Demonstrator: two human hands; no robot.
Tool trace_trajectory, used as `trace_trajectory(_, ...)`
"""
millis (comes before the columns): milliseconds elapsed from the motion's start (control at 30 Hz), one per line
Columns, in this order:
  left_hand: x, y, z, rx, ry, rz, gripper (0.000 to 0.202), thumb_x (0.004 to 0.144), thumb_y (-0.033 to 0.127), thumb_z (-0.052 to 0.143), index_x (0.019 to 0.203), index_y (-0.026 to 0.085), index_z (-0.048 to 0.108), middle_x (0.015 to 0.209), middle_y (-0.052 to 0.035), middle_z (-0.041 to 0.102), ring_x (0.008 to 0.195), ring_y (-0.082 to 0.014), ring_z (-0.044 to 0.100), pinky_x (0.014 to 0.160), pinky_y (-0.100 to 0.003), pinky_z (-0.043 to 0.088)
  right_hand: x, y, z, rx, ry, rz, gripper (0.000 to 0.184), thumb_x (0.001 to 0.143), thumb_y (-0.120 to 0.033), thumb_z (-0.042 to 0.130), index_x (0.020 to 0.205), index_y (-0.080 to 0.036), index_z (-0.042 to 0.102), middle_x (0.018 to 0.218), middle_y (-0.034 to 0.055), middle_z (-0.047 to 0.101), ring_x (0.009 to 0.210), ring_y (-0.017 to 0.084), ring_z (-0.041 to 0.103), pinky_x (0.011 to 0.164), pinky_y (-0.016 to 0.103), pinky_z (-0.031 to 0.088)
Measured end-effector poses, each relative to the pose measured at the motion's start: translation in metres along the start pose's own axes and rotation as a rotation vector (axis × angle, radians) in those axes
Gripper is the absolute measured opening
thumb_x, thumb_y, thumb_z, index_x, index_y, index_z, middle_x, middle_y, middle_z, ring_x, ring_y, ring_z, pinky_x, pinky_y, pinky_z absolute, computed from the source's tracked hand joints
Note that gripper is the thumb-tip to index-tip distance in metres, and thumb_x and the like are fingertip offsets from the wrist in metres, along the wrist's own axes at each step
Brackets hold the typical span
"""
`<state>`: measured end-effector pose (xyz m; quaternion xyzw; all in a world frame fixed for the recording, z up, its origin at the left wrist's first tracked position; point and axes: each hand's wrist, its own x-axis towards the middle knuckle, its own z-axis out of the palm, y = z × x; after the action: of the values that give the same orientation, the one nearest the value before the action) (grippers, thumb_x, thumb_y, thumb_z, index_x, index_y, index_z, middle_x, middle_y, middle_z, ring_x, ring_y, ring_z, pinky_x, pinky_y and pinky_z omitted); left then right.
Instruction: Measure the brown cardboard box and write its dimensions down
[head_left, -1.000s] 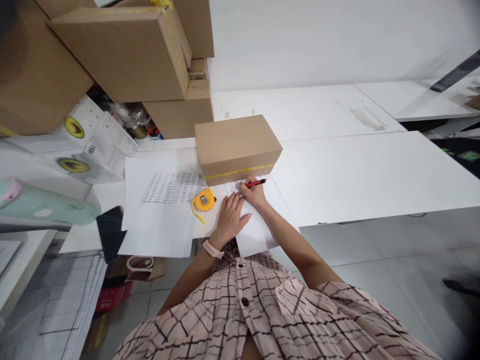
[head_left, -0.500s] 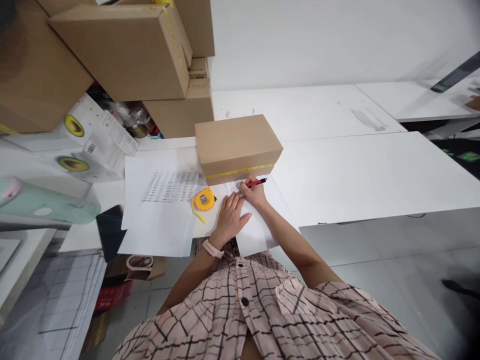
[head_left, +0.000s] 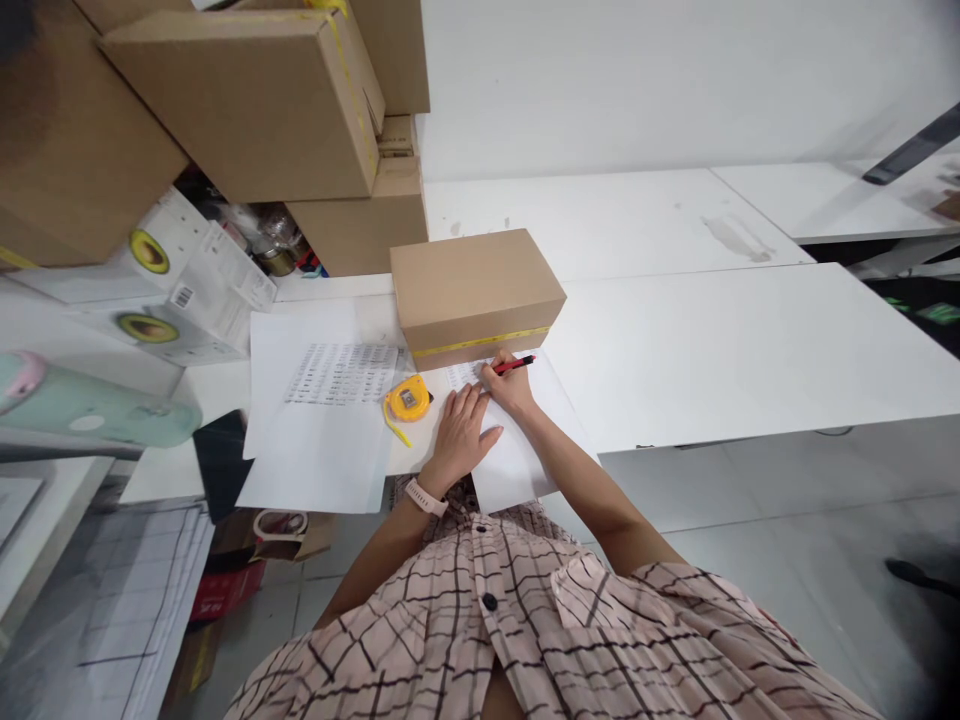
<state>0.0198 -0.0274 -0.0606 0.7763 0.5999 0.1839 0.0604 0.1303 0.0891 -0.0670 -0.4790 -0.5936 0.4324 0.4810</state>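
Note:
My right hand (head_left: 511,384) is closed around a red pen (head_left: 515,365) with a black end, its tip hidden by my fingers. Under it lies a white sheet of paper (head_left: 517,455) with rows of print near the top. My left hand (head_left: 460,434) rests flat on this sheet's left side, fingers stretched out. A closed cardboard box (head_left: 476,285) with yellow tape along its lower edge stands just beyond my hands, over the sheet's top. Left of my left hand sits a yellow tape measure (head_left: 409,398), its tape end sticking out.
More papers with a printed table (head_left: 315,440) lie at the left. Stacked cardboard boxes (head_left: 247,110) rise at the back left, near white boxes with avocado pictures (head_left: 191,275). A mint green bottle (head_left: 97,405) and a dark flat object (head_left: 221,465) are further left. The white table (head_left: 720,350) stretches rightward.
The pen in my right hand has tilted or shifted very slightly. My left hand, the box and the tape measure stay where they were.

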Motion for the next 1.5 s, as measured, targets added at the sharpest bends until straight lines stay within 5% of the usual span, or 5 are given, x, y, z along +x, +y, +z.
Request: trace_trajectory(1500,0.0001,-0.0010,-0.0008,-0.028,-0.025,-0.014,0.056,0.098,0.044,0.053,0.144,0.011,0.048,0.155,-0.0189,0.048,0.150,-0.0350,0.036,0.124,-0.056,0.025,0.0023,0.0017,0.0023,-0.009,-0.009,-0.021,0.025,0.074,-0.031,0.059,0.064,-0.025,0.037,0.060,-0.0064,0.038,0.060,0.012,0.037,0.059,0.028,0.033)
